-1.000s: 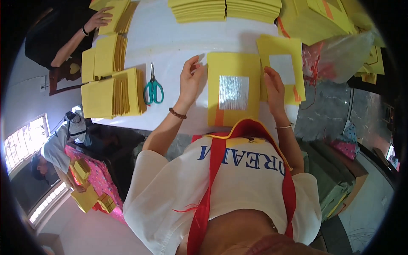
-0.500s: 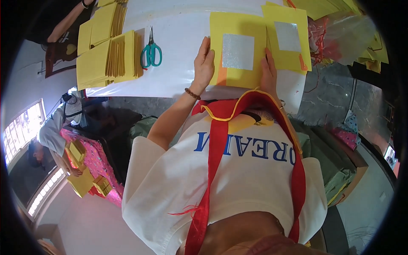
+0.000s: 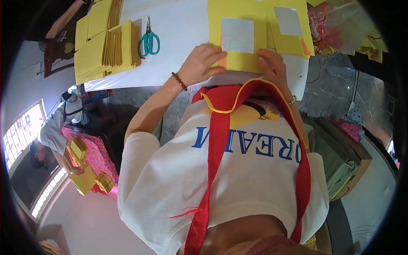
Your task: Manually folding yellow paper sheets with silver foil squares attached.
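Yellow paper sheets (image 3: 240,63), with a silvery-white square (image 3: 237,35) on top and an orange strip at the near left, lie at the table's near edge. My left hand (image 3: 202,64) curls over their near left corner, fingers bent on top and thumb lower by the near edge. At the near right corner, my right hand (image 3: 274,67) holds the sheets with bent fingers; part of it is shaded. Just right of them lies a second yellow piece (image 3: 293,44) with a similar silvery square. How many sheets are in my hands cannot be made out.
Teal-handled scissors (image 3: 148,44) lie left on the white table (image 3: 178,25), beside stacks of folded yellow paper (image 3: 114,46). A clear plastic bag with red strings (image 3: 325,29) sits at the right. A person's arm (image 3: 66,19) shows far left; another person (image 3: 63,123) handles yellow pieces below.
My hands have moved from the sheets' left and right sides to their near corners, fingers now bent over. The view has shifted slightly, and the sheets sit higher in it.
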The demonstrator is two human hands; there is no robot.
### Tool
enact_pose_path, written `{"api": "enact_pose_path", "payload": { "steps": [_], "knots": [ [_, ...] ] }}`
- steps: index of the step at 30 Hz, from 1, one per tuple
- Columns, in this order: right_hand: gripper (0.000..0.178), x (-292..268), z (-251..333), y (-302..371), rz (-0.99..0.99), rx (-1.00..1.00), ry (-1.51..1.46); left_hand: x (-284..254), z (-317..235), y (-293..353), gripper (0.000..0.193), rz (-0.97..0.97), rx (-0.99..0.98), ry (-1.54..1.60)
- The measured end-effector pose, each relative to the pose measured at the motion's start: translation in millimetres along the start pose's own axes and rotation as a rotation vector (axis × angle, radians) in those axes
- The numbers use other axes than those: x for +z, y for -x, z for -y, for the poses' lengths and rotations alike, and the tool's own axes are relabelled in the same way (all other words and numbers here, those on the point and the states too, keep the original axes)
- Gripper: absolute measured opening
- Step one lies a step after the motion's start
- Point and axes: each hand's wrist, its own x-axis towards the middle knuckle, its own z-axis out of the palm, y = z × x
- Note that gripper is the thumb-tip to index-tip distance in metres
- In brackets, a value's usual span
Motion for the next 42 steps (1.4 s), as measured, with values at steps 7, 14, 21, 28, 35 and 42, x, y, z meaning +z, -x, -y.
{"api": "enact_pose_path", "payload": {
  "steps": [7,14,21,28,35,42],
  "knots": [
    [0.024,1,-9,9,0.100,0.145,-0.351,-9,3,-2,0.026,0.061,0.054,0.118],
    [0.032,1,-14,9,0.126,0.073,-0.379,-20,12,-16,0.015,0.181,-0.208,0.343],
    [0.034,-3,-8,5,0.143,0.105,-0.296,-21,26,-18,0.016,0.285,-0.400,0.538],
    [0.037,-2,-6,5,0.126,0.134,-0.357,-16,32,-21,0.015,0.297,-0.380,0.669],
    [0.045,0,-8,7,0.146,0.193,-0.498,-15,35,-23,0.013,0.307,-0.403,0.763],
    [0.043,13,-11,11,0.082,0.228,-0.396,-16,40,-25,0.014,0.357,-0.480,0.827]
  ]
}}
